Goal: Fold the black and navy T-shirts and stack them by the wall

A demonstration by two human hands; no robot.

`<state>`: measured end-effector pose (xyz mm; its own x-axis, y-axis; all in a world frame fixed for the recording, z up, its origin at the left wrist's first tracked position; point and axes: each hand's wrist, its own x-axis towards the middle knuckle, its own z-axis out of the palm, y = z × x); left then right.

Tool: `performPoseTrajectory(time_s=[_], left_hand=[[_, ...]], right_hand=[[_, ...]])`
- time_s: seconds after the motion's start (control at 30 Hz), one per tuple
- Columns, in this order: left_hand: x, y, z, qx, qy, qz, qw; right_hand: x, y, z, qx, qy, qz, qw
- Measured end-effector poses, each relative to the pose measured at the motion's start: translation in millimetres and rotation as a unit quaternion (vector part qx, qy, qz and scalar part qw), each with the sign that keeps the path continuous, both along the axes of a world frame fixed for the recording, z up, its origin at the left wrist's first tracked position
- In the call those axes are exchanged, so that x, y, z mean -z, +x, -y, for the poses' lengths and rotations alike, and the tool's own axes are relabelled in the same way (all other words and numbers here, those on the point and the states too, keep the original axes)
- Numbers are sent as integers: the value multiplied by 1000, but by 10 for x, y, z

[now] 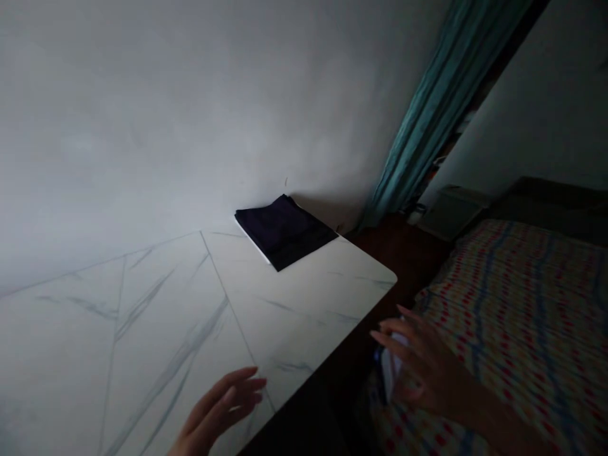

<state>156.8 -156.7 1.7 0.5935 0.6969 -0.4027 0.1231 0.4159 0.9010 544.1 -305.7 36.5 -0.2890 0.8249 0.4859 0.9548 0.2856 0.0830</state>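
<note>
My left hand [221, 408] hovers over the near edge of a white marble-patterned table [190, 329], fingers stretched out and holding nothing. My right hand [422, 367] is off the table's right side, above the bed, with fingers extended over a small white object [390, 373] that I cannot make out; whether it grips it is unclear. A folded dark cloth [284, 230] lies at the table's far corner against the wall, well away from both hands.
A bed with a spotted, striped cover [522, 304] fills the right side. A teal curtain [441, 101] hangs at the back by a doorway. A dark floor gap [394, 253] separates table and bed. The room is dim.
</note>
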Motion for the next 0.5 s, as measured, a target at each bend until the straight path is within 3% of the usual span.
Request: performPoseTrajectory(time_s=[0.03,0.1,0.17,0.27,0.37,0.5], left_hand=[[-43,69,15,27,-61,39,997],[-143,154,33,70,-158,137,975],[-241,143,43,64,-229,206,949],[-319,-48,62,-29,-301,249,920],[-277,-330,82,-99,-346,273,892],[-149,-629,2,-145,-286,346,882]], right_hand=[[-213,-288,-250,-94,0,29,995],[-491,-875,-695,-202,-7,86,976],[-586,-1424,-1035,-308,-17,137,941],[-539,-2082,-1354,-433,-22,163,886],[-490,-2490,-1543,-499,-52,156,851],[-548,-2639,-1802,-519,-160,67,837]])
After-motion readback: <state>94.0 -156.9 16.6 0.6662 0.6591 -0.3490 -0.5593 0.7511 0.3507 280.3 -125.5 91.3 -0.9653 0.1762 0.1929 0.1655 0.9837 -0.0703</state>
